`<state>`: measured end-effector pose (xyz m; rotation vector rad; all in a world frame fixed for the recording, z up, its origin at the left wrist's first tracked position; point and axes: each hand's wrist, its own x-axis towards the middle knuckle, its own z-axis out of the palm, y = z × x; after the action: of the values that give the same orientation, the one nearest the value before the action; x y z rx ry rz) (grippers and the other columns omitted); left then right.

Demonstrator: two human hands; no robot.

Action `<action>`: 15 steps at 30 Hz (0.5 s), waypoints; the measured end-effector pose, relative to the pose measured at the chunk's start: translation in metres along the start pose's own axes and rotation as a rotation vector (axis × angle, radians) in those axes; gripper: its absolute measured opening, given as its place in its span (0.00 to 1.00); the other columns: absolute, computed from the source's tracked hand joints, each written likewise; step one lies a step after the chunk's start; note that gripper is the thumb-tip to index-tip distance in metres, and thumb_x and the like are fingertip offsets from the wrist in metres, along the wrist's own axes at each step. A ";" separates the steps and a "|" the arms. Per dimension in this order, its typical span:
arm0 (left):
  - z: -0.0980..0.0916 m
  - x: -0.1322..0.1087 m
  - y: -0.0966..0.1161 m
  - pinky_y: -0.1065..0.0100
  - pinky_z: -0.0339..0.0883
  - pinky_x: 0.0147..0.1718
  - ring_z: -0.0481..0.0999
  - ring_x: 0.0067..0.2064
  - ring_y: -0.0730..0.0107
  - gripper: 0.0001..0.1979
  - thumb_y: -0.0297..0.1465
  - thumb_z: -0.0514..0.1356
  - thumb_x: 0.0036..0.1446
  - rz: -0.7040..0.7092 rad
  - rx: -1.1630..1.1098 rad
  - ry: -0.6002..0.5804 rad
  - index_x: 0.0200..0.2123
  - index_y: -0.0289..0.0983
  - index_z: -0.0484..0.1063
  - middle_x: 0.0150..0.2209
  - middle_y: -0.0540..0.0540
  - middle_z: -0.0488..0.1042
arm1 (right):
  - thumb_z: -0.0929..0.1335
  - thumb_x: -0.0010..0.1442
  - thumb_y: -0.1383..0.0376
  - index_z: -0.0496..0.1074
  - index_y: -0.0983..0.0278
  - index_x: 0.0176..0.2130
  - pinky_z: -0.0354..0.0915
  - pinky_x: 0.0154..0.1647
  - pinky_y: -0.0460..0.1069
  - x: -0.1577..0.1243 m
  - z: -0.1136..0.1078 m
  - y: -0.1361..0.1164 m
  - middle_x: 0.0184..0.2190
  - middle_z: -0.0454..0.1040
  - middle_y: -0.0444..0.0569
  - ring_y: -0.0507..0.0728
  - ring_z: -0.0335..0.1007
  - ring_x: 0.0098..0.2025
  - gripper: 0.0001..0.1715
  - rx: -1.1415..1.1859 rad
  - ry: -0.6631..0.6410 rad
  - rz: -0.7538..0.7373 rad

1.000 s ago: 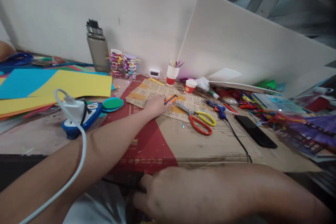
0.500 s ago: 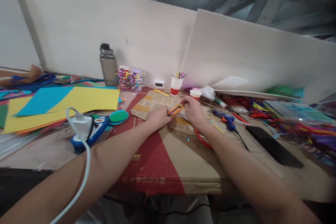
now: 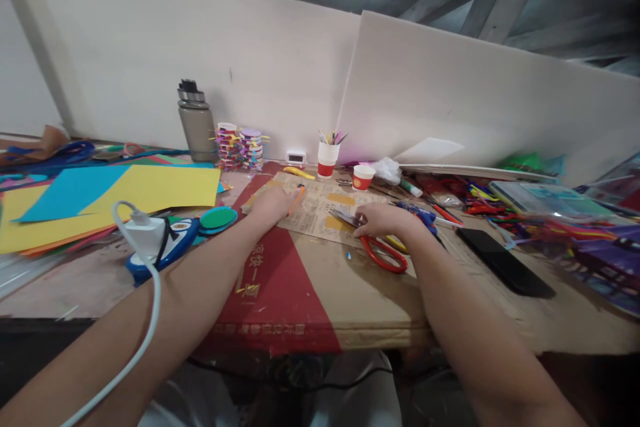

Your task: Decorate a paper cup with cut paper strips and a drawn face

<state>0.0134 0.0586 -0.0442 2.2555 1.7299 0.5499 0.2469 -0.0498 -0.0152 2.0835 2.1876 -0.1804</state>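
My left hand [image 3: 274, 203] is low over the brown printed cardboard sheet [image 3: 320, 210], fingers closed around a slim orange object with a dark end [image 3: 297, 200]. Its exact kind is unclear, and part of it is hidden by the fingers. My right hand [image 3: 383, 219] grips a pair of scissors near the pivot from above. The scissors' red handles [image 3: 385, 257] point toward me, and the metal blades lie over the cardboard to the left. Just behind the right hand stands a small red-and-white paper cup [image 3: 363, 177].
Coloured paper [image 3: 165, 190], a blue plug holder [image 3: 167, 250] and a bottle [image 3: 195, 123] are on the left. Behind are decorated cups [image 3: 250, 150] and a pencil cup [image 3: 328, 159]. A glue gun [image 3: 423, 215], a phone [image 3: 503, 260] and craft pieces lie right. A white cable crosses my left forearm.
My hands have moved apart. The left hand carried the orange object leftward, away from the right hand. My right hand is now on the scissors, which show more fully.
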 end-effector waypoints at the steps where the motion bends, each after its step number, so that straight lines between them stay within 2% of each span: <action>1: -0.001 0.002 -0.002 0.58 0.65 0.38 0.76 0.41 0.49 0.29 0.49 0.44 0.63 -0.001 0.022 0.015 0.34 0.35 0.77 0.36 0.34 0.78 | 0.72 0.53 0.61 0.78 0.63 0.41 0.61 0.35 0.47 0.001 0.002 -0.001 0.40 0.80 0.53 0.59 0.74 0.40 0.15 -0.005 0.013 0.009; 3: -0.002 0.004 -0.004 0.57 0.65 0.44 0.75 0.47 0.48 0.27 0.47 0.45 0.63 0.025 0.098 0.111 0.38 0.36 0.77 0.42 0.33 0.78 | 0.70 0.53 0.64 0.79 0.65 0.39 0.60 0.33 0.47 0.005 0.006 -0.004 0.38 0.80 0.54 0.58 0.74 0.38 0.13 -0.012 0.033 0.037; 5: -0.001 0.004 -0.005 0.55 0.62 0.51 0.71 0.54 0.46 0.27 0.47 0.46 0.63 0.041 0.179 0.172 0.46 0.35 0.76 0.51 0.31 0.75 | 0.69 0.52 0.66 0.79 0.67 0.38 0.60 0.32 0.47 0.010 0.010 -0.005 0.38 0.80 0.56 0.58 0.74 0.37 0.13 -0.021 0.060 0.067; 6: 0.001 0.004 -0.006 0.55 0.61 0.52 0.70 0.56 0.45 0.30 0.49 0.46 0.62 -0.019 0.195 0.163 0.49 0.33 0.74 0.53 0.28 0.73 | 0.69 0.52 0.66 0.79 0.67 0.39 0.60 0.33 0.47 0.013 0.013 -0.004 0.38 0.80 0.56 0.58 0.74 0.37 0.14 -0.029 0.086 0.087; 8: 0.005 0.003 -0.009 0.53 0.60 0.53 0.69 0.57 0.42 0.36 0.54 0.44 0.61 -0.156 0.204 0.047 0.53 0.31 0.72 0.56 0.26 0.71 | 0.68 0.54 0.65 0.79 0.69 0.40 0.61 0.34 0.48 0.021 0.018 -0.002 0.39 0.80 0.59 0.60 0.74 0.39 0.15 -0.042 0.168 0.139; 9: 0.007 0.003 -0.010 0.52 0.59 0.54 0.68 0.58 0.42 0.37 0.55 0.42 0.61 -0.180 0.207 0.002 0.54 0.32 0.71 0.57 0.27 0.69 | 0.67 0.56 0.65 0.79 0.70 0.40 0.61 0.36 0.49 0.025 0.021 -0.001 0.39 0.79 0.61 0.61 0.75 0.39 0.15 -0.045 0.215 0.165; 12: 0.009 0.001 -0.012 0.48 0.54 0.56 0.64 0.61 0.40 0.41 0.56 0.37 0.61 -0.131 0.234 -0.037 0.54 0.31 0.72 0.59 0.25 0.67 | 0.65 0.60 0.65 0.78 0.73 0.42 0.62 0.41 0.52 0.036 0.026 0.001 0.42 0.77 0.67 0.64 0.73 0.44 0.17 -0.054 0.337 0.211; 15: 0.007 0.000 -0.013 0.48 0.54 0.56 0.63 0.61 0.40 0.42 0.57 0.35 0.60 -0.130 0.239 -0.011 0.52 0.33 0.73 0.59 0.26 0.68 | 0.64 0.63 0.62 0.76 0.73 0.47 0.62 0.46 0.53 0.042 0.031 -0.001 0.45 0.75 0.67 0.66 0.70 0.48 0.19 -0.053 0.423 0.228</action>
<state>0.0055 0.0625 -0.0556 2.2701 2.0146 0.3169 0.2444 -0.0133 -0.0527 2.5003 2.0958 0.3678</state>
